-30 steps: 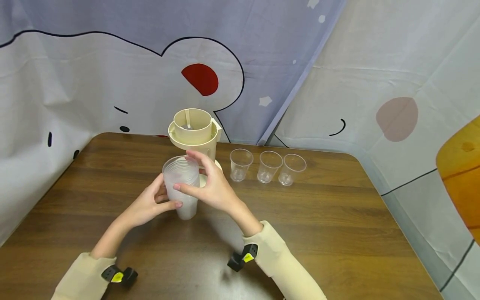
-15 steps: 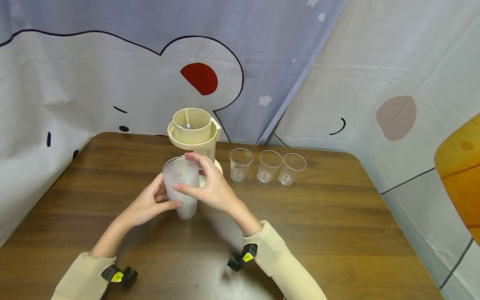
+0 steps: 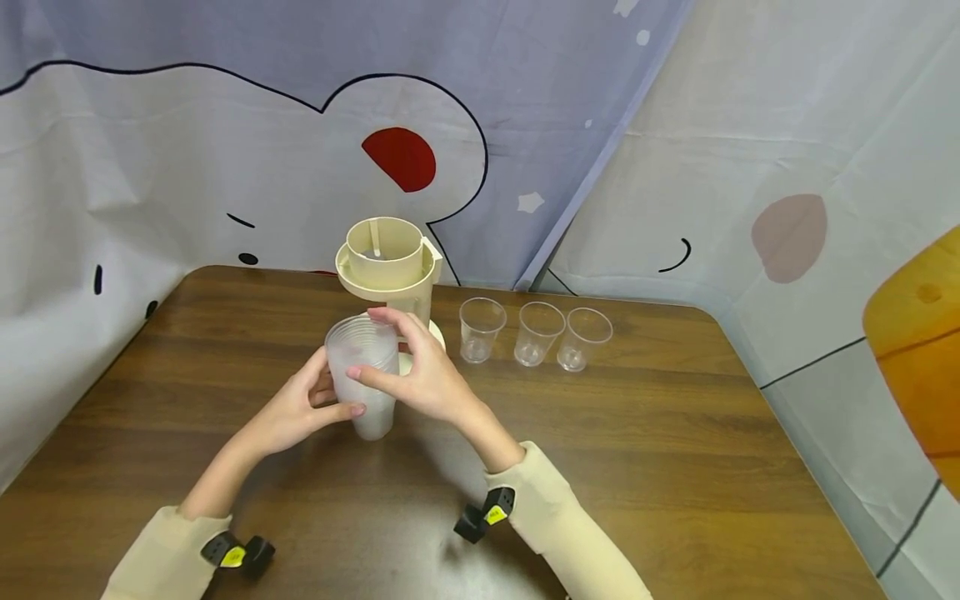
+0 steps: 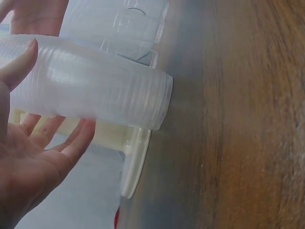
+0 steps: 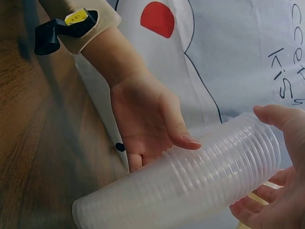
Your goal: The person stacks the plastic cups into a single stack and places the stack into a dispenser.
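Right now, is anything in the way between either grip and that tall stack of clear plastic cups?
Nothing visible: the left grip and right grip both hold the tall stack of clear plastic cups directly. The cream cylindrical plastic device stands behind it, and three separate clear plastic cups stand to the right, blocking neither grip.

Hands: 2 (1 left hand (image 3: 296, 415), 1 right hand (image 3: 426, 377)). Stack of nested plastic cups (image 3: 363, 385): 1; cups within it too overlapped to count. Single clear cups (image 3: 476, 346): 3, all standing separately. Cream device (image 3: 386, 271): 1. Wrist cameras (image 3: 487, 515): 2. Beige sleeves (image 3: 161, 557): 2. Worktop (image 3: 690, 467): 1.
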### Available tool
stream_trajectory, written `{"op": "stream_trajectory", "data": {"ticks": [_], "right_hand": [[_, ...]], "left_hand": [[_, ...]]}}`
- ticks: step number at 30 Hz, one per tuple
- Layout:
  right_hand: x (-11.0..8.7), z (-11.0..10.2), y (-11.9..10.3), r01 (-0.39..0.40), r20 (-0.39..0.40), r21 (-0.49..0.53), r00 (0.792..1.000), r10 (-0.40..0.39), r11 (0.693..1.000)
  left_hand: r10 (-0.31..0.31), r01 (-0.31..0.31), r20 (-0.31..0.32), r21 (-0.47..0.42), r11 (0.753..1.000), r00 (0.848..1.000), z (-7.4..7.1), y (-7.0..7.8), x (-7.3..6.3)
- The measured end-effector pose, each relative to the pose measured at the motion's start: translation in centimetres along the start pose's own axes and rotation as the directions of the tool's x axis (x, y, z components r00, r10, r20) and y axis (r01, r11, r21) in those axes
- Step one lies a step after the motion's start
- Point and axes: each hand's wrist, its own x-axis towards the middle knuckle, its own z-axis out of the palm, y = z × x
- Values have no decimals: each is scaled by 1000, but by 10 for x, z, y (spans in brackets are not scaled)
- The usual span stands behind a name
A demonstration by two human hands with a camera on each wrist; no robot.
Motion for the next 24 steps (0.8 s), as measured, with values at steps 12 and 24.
{"op": "stream_trajectory", "data": {"ticks": [12,24], "right_hand": [[-1,0,0,2,4,22,1000,-2,1000],[-6,-3,4,-19,-14,50,1000,20,999]], "left_hand": [[0,0,-3,14,1000,1000,-1,2,-1],[-29,29,3,2,1000,1000,-1,0,-2]]}}
